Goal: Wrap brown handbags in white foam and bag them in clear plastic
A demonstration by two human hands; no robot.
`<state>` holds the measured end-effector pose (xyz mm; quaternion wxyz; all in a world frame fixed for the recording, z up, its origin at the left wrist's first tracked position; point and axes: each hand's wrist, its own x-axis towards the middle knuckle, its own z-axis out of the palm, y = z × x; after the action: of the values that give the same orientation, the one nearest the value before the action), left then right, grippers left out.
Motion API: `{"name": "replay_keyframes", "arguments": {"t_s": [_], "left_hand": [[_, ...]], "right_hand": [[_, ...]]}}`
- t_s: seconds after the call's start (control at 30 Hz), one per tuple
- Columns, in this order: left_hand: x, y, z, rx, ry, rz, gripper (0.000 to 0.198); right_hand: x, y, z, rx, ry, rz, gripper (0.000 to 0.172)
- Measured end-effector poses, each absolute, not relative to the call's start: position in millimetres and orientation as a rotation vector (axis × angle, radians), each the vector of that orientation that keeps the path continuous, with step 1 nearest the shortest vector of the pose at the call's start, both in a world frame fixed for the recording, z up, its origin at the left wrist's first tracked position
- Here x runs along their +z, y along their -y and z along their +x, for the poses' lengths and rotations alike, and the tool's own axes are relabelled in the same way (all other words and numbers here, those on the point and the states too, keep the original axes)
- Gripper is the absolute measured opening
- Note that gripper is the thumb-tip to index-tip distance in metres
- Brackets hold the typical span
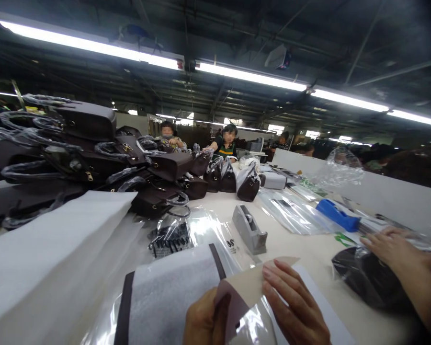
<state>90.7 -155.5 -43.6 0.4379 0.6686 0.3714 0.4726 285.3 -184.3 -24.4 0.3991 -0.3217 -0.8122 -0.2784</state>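
Observation:
My left hand [205, 317], at the bottom centre, has its fingers closed on the near edge of a thin beige sheet [249, 282] with a brownish-grey face. My right hand [295, 303] grips the far right end of that sheet, fingers close together and thumb hidden. The sheet is bent between the two hands; its lower part is partly hidden. Left of it lies a dark brown bag wrapped in white tissue [168, 292], its dark edges showing. Clear plastic [210, 230] lies around this bag. A grey tape dispenser [249, 230] stands just beyond my hands.
Dark handbags [172, 165] with plastic-wrapped handles are heaped at left and centre. A stack of white sheets [57, 244] lies front left. At right, another person's hands [395, 247] touch a plastic-covered dark bag [366, 278], near a blue tape dispenser [337, 215]. A co-worker [226, 143] sits opposite.

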Motion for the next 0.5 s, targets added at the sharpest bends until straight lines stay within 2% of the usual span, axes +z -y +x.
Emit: {"name": "replay_keyframes", "arguments": {"t_s": [0.17, 0.3, 0.33, 0.4, 0.43, 0.5], "left_hand": [[-45, 158, 87, 1.107, -0.866, 1.677, 0.036], [-50, 163, 80, 1.1, -0.94, 1.713, 0.034], [-50, 164, 76, 1.108, -0.986, 1.701, 0.033], [-48, 166, 67, 1.13, -1.083, 1.634, 0.032], [-46, 167, 61, 1.144, -1.126, 1.586, 0.033], [-41, 169, 51, 1.161, -1.198, 1.497, 0.037]], "right_hand": [[-31, 181, 285, -0.667, 2.031, -0.854, 0.048], [-32, 168, 294, -0.645, 1.611, -1.174, 0.056], [-32, 165, 297, -0.52, 1.456, -1.34, 0.062], [-32, 162, 299, 0.049, 1.231, -1.598, 0.073], [-32, 162, 298, 0.433, 1.169, -1.627, 0.074], [-33, 162, 291, 1.057, 1.083, -1.485, 0.062]]}}
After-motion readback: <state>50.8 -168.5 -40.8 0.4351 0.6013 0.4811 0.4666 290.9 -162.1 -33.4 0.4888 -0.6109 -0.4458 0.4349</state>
